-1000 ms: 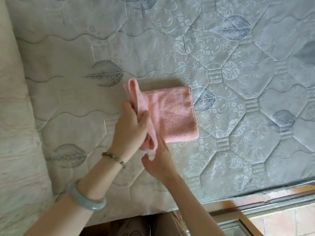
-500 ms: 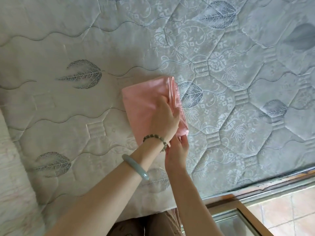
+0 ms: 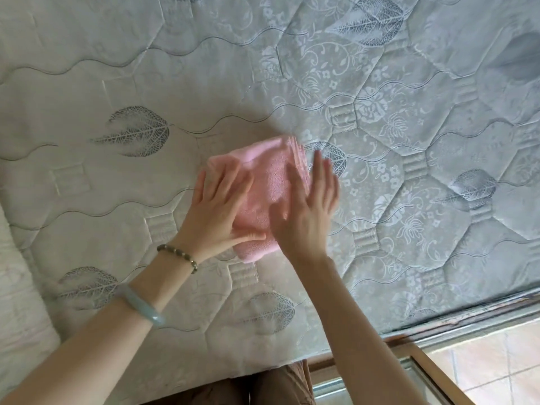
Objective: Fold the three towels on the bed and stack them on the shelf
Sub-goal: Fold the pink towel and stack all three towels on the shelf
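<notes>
Head view, looking down: a small pink terry-cloth towel [image 3: 270, 185], folded into a thick compact rectangle, lies on the pale quilted mattress [image 3: 409, 141] with its grey leaf print, close to the person's side of the bed. Its long axis runs from the near edge toward the far edge, tilted slightly to the right, and the stacked layer edges show at the far right corner.

Left hand [image 3: 217, 209] lies flat on the towel's left half, palm down, fingers spread wide and pressing, thumb along the near edge; it grips nothing. Right hand [image 3: 304, 206] is also spread flat with fingers extended, over the towel's right edge; it is motion-blurred, so I cannot tell whether it is touching the cloth or just above it. It holds nothing. A beaded bracelet [image 3: 178, 255] and a pale green bangle [image 3: 143, 308] sit on the left forearm.

Both hands are about equally near; the towel lies directly under and between them, so picking it up would probably mean sliding fingers beneath the two long sides. No shelf and no other towels are in view.

Half a second ago the left hand was carrying the top layer over while the right pinched the near corner; now the fold is closed and both hands have gone flat to smooth it.
</notes>
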Demonstrator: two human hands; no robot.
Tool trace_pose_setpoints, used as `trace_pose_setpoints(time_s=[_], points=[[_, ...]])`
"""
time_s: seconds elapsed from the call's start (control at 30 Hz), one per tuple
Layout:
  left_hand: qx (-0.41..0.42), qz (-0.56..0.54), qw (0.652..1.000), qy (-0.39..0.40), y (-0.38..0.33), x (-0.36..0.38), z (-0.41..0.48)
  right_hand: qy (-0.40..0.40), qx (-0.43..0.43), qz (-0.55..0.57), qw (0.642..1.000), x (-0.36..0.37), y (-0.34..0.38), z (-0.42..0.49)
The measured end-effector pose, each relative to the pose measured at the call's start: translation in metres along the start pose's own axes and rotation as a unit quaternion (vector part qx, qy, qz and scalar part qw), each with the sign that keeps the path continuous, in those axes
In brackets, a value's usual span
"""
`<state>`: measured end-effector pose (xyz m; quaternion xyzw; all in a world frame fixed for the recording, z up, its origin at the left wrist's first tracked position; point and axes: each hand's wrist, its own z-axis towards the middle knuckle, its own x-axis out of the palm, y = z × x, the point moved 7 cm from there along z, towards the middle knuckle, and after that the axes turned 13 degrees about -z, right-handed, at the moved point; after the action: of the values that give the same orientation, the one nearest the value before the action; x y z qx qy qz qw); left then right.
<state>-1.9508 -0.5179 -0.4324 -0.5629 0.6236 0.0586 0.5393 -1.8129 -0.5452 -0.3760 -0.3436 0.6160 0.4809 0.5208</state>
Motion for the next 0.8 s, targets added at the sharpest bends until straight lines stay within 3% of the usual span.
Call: trace_pose_setpoints(time_s=[0.13,0.27,0.43,0.67,0.73,0.8], points=[[0.026,0.011,1.000,0.002,-0.003,0.008,0.012,0.082,-0.165,-0.058,0.981,0.049,0.018,0.022],[0.018,0.017,1.000,-0.001,-0.003,0.009,0.016,0.141,-0.204,-0.093,0.964,0.084,-0.005,0.019],[0.004,0.003,1.000,-0.029,0.002,0.008,-0.006,0.143,-0.143,-0.069,0.977,0.072,-0.023,0.009],[-0.077,0.001,0.997,0.014,0.018,0.033,-0.010,0.181,-0.096,-0.102,0.974,0.085,-0.039,-0.007],[-0.073,-0.013,0.997,-0.007,0.013,0.026,-0.010,0.188,-0.095,-0.049,0.976,0.080,-0.040,-0.001],[-0.066,-0.117,0.990,-0.046,0.008,0.016,-0.017,0.187,-0.006,0.077,0.979,0.066,-0.051,0.003]])
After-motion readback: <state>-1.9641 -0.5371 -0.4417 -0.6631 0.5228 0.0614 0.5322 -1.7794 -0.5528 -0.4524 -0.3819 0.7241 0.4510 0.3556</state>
